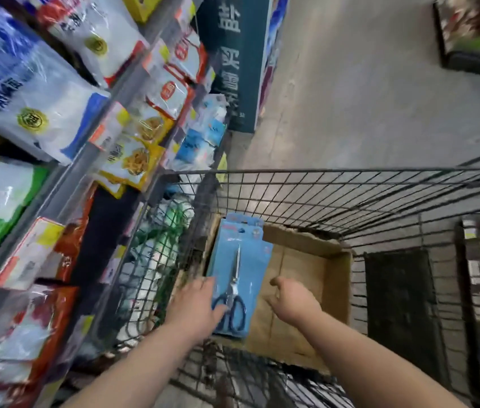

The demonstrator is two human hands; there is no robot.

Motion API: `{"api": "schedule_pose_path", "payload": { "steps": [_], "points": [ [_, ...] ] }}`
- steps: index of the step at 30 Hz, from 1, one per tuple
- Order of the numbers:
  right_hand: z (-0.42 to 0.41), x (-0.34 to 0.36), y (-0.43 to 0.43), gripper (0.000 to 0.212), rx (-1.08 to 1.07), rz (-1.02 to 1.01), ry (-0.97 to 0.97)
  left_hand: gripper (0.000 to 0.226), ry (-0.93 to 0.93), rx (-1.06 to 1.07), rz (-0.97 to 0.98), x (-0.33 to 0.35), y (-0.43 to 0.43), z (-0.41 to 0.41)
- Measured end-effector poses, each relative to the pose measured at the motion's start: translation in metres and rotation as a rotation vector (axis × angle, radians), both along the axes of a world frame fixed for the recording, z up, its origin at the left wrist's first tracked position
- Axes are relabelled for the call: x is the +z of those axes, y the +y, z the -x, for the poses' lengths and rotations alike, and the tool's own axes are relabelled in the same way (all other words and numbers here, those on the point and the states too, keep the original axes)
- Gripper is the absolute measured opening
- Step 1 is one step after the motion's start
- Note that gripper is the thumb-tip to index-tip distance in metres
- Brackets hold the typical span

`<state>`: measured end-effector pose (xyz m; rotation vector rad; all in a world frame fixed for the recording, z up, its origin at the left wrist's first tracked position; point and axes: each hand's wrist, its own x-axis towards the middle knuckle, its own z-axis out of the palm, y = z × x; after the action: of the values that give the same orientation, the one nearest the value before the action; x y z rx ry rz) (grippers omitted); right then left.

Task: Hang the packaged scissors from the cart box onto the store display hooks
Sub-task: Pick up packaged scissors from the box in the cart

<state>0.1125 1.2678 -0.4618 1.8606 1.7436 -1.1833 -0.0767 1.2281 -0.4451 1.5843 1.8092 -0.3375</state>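
Lower centre of frame: packaged scissors [240,269] on a blue card, over the left part of the open cardboard box [335,278] inside the wire cart [350,195]. Blades pointed toward the top of frame, dark handles at the lower end. Left hand [196,304] gripped the card's lower left edge, thumb across the front by the handles. Couldn't tell whether the card was lifted or resting on the box. Right hand [291,298] was just right of the card, not touching it, fingers loosely curled, holding nothing. Shelves [85,160] of bagged goods filled the left side of frame
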Motion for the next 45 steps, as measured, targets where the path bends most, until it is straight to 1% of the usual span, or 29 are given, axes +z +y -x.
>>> {"api": "schedule_pose_path", "payload": {
  "steps": [5,7,10,12,15,18,21,23,25,27,32,36,39,42,45],
  "points": [
    [0.019,-0.058,0.011,0.052,-0.167,0.106,0.082,0.062,-0.053,0.11,0.031,-0.043,0.012,0.004],
    [0.026,-0.077,0.014,0.054,-0.229,0.134,0.085,0.063,-0.075,0.169,0.054,-0.057,0.017,0.005],
    [0.033,-0.102,0.015,0.058,-0.384,0.169,0.134,0.062,-0.119,0.284,0.077,-0.078,0.025,0.002],
    [0.036,-0.115,0.013,0.051,-0.494,0.159,0.189,0.064,-0.144,0.367,0.095,-0.09,0.029,0.0],
    [0.036,-0.127,0.011,0.029,-0.566,0.122,0.231,0.068,-0.151,0.47,0.127,-0.102,0.034,-0.004],
    [0.034,-0.129,0.009,0.021,-0.581,0.076,0.26,0.067,-0.169,0.553,0.144,-0.106,0.037,-0.008],
    [0.026,-0.128,0.005,0.012,-0.677,0.045,0.302,0.065,-0.197,0.618,0.169,-0.109,0.039,-0.011],
    [0.016,-0.126,0.004,0.008,-0.728,0.058,0.334,0.067,-0.222,0.671,0.186,-0.114,0.039,-0.012],
    [0.006,-0.123,0.005,0.01,-0.745,0.067,0.362,0.067,-0.227,0.72,0.196,-0.117,0.04,-0.015],
    [-0.004,-0.12,0.005,0.013,-0.788,0.074,0.391,0.063,-0.223,0.769,0.189,-0.12,0.042,-0.019],
    [-0.02,-0.119,0.002,0.021,-0.85,0.167,0.461,0.05,-0.146,0.857,0.06,-0.128,0.046,-0.03],
    [-0.018,-0.119,0.002,0.022,-0.803,0.13,0.413,0.043,-0.094,0.922,0.028,-0.131,0.046,-0.038],
    [-0.015,-0.119,0.004,0.024,-0.777,0.116,0.381,0.021,-0.116,0.996,0.009,-0.137,0.048,-0.037],
    [-0.019,-0.118,0.007,0.023,-0.781,0.152,0.405,0.018,-0.157,1.011,0.015,-0.138,0.049,-0.035],
    [-0.024,-0.11,0.008,0.02,-0.777,0.199,0.444,0.016,-0.249,1.008,0.005,-0.135,0.045,-0.034]
  ]
}}
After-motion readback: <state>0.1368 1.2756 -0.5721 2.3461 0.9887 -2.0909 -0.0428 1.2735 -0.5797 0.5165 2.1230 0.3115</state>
